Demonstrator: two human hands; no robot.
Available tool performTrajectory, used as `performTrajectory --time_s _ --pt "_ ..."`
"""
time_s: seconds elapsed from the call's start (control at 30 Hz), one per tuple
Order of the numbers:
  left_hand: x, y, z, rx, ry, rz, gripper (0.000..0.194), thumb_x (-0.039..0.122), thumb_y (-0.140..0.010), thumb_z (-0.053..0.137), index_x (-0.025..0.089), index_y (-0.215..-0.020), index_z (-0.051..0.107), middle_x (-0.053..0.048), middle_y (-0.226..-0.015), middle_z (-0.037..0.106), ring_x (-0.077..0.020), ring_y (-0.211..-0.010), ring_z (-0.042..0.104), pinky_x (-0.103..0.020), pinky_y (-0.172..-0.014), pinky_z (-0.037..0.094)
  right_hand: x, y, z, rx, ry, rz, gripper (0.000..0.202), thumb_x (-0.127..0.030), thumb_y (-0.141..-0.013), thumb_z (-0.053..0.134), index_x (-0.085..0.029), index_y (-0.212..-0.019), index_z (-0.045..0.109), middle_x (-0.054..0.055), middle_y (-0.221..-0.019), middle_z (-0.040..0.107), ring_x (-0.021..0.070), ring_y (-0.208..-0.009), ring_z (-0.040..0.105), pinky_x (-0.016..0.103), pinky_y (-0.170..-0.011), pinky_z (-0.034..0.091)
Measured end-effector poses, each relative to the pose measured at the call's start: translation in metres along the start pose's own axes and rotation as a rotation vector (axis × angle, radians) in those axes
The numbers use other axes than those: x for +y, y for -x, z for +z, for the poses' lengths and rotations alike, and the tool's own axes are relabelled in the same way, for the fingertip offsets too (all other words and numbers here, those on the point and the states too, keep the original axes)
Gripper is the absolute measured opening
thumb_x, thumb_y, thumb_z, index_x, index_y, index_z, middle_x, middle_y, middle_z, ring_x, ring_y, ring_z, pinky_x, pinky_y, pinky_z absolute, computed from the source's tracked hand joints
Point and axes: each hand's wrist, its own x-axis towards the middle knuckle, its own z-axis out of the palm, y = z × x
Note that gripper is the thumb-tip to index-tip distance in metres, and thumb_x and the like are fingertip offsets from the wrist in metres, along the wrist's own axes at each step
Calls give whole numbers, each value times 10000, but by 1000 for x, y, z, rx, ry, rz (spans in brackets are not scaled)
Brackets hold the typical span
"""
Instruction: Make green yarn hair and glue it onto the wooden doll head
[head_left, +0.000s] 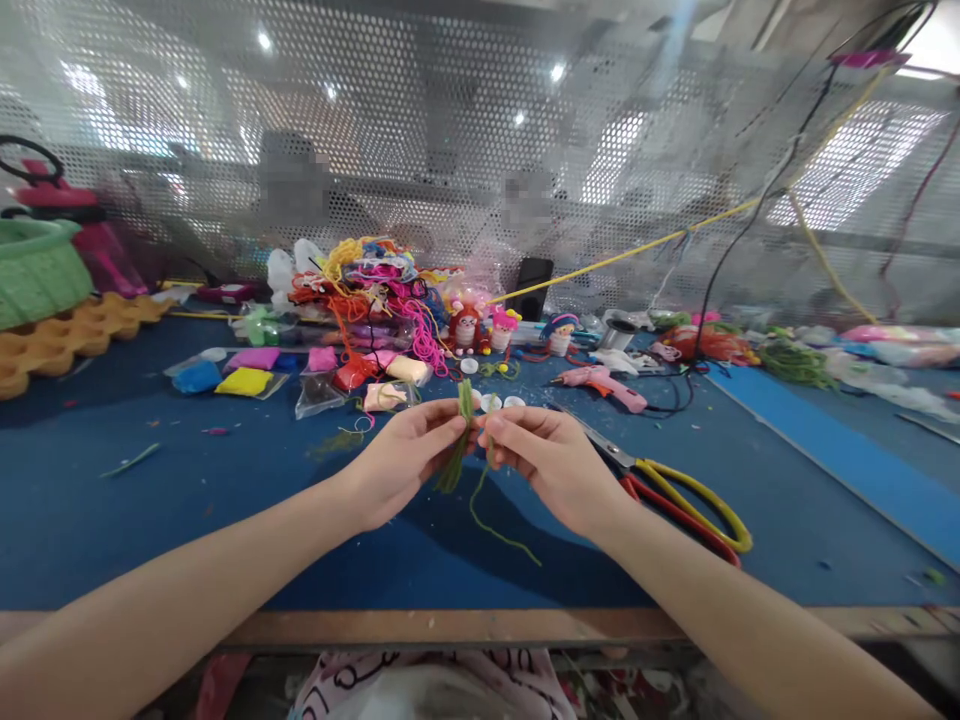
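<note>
Between the fingers of my left hand (409, 450) is a small bundle of green yarn (452, 468), its strands fanning out below and sticking up above the grip. My right hand (547, 460) pinches a single green yarn strand (504, 532), whose loose end trails down over the blue table. Both hands are closed and nearly touch at the fingertips, above the table. Just beyond them lie small white caps (514, 401). Beside my right wrist rests a pair of scissors (694, 500) with one yellow and one red handle, partly hidden by my forearm.
A pink glue gun (604, 387) with a black cord lies right of centre. Small yarn-haired dolls (465, 330) stand behind, next to a tangled yarn pile (375, 285). Bags of coloured clay (246, 382) lie left. An egg tray (97, 325) and green basket (37, 270) are far left.
</note>
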Motion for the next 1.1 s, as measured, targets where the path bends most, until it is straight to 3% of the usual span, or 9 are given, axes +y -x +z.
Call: performTrajectory --time_s 0.3,0.5,0.83,1.1 --pt "-6 5 -3 43 -141 -42 273 355 -803 787 162 -992 749 -54 -900 737 -140 -819 659 -252 -760 509 0 1 1 56 84 -51 208 -374 -725 831 -176 -751 771 12 -638 676 110 -581 554 275 -590 436" --pt "-6 6 -1 11 -126 -19 163 312 -817 779 174 -886 726 -4 -832 700 -105 -798 639 -222 -776 492 0 2 0 32 84 -67 181 -352 -747 823 -181 -771 767 -5 -617 656 100 -575 557 263 -606 441" --pt "-2 8 5 99 -274 96 201 324 -760 806 162 -801 694 32 -727 615 -78 -665 532 -208 -658 443 2 2 -2 21 100 -54 217 -375 -734 830 -177 -763 747 -7 -637 651 110 -599 560 279 -631 439" --pt "0 8 3 89 -428 151 194 357 -780 753 168 -756 717 -13 -748 696 -144 -746 623 -279 -756 505 0 2 0 8 63 -41 250 -345 -690 865 -175 -719 684 -25 -648 637 95 -579 543 264 -594 423"
